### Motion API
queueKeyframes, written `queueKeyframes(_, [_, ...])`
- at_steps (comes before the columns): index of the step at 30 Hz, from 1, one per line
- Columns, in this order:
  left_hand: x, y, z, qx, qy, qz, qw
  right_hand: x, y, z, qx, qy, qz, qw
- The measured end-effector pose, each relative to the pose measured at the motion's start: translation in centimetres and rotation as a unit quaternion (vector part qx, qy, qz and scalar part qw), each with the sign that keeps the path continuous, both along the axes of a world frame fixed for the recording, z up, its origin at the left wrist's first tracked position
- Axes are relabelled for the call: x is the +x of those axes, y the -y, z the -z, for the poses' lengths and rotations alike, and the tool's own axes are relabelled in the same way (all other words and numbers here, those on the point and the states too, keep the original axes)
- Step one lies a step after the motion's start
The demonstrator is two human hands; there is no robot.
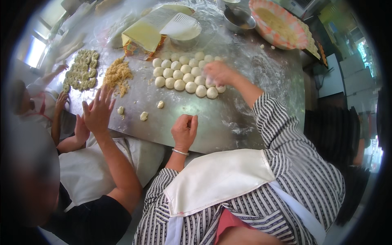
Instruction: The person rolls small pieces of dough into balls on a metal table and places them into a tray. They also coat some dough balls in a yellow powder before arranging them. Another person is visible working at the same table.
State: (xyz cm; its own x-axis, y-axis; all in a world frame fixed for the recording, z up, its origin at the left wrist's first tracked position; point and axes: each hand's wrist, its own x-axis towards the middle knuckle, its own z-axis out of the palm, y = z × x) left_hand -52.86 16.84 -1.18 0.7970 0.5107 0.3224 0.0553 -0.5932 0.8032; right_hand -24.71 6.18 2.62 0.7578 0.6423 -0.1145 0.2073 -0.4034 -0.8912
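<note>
Rows of round white dough balls [186,69] lie on the floured metal table [214,125]. My right hand [218,73] is over the right end of these rows, blurred, its fingers bent downward; whether it grips a ball cannot be told. My left hand [184,130], a bangle at its wrist, rests near the front edge with its fingers curled; its palm side is hidden. Left of it lie small dough pieces [144,116]. A heap of crumbly light-brown filling [118,76] sits further left, beside several rows of greenish shaped pieces [81,70].
Close on my left, a co-worker in a white apron holds both hands [99,110] near the table edge; another person reaches in beyond. At the back stand a yellow package [144,30], a bowl with a white scraper [180,26], a metal bowl [239,21] and a red-and-white basin [297,43].
</note>
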Motion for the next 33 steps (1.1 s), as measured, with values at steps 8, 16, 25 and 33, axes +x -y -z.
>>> queueKeyframes(8, [0.1, 0.0, -0.5, 0.018, 0.003, 0.002, 1.0, 3.5, -3.3, -2.0, -0.027, 0.23, 0.09, 0.969])
queueKeyframes(16, [0.1, -0.1, -0.7, 0.02, -0.012, 0.0, 1.0, 11.0, -10.1, -3.5, -0.2, 0.389, 0.006, 0.899])
queueKeyframes(25, [-0.1, -0.3, -0.6, 0.0, -0.005, -0.004, 1.0, 14.3, -16.8, -2.9, -0.423, 0.387, -0.193, 0.796])
queueKeyframes(33, [-0.2, -0.1, 0.0, -0.001, -0.017, -0.003, 1.0, 13.7, -11.7, -2.2, -0.102, 0.32, -0.136, 0.932])
